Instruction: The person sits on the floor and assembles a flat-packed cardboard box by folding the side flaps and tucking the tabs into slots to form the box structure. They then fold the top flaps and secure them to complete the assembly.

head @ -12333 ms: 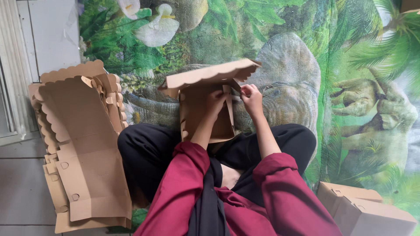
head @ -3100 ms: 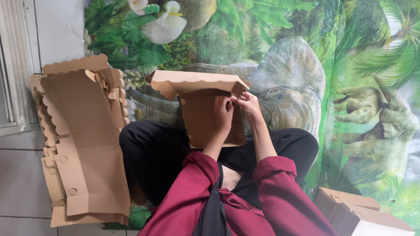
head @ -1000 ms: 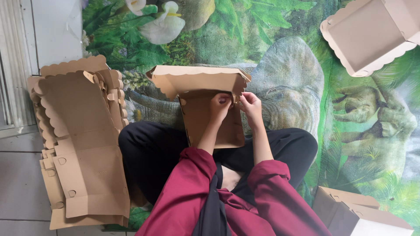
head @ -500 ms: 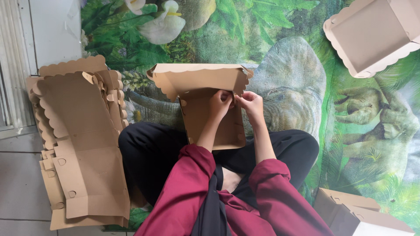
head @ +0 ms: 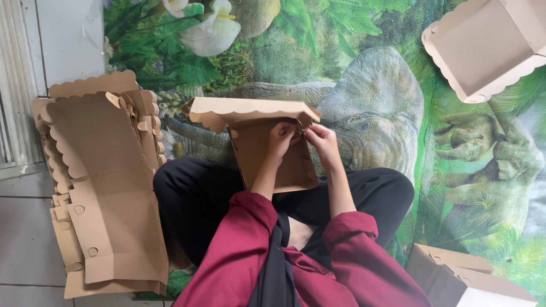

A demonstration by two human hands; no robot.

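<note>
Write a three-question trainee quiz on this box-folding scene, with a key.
1. True or false: both hands touch the cardboard box in the lap.
2. The stack of flat box blanks lies on which side of the person? A) left B) right C) behind
3. Fill in: the open folded box lies on the mat at the picture's top ____ corner.

Key: 1 true, the left hand and right hand pinch its upper right corner. 2 A. 3 right.
</note>
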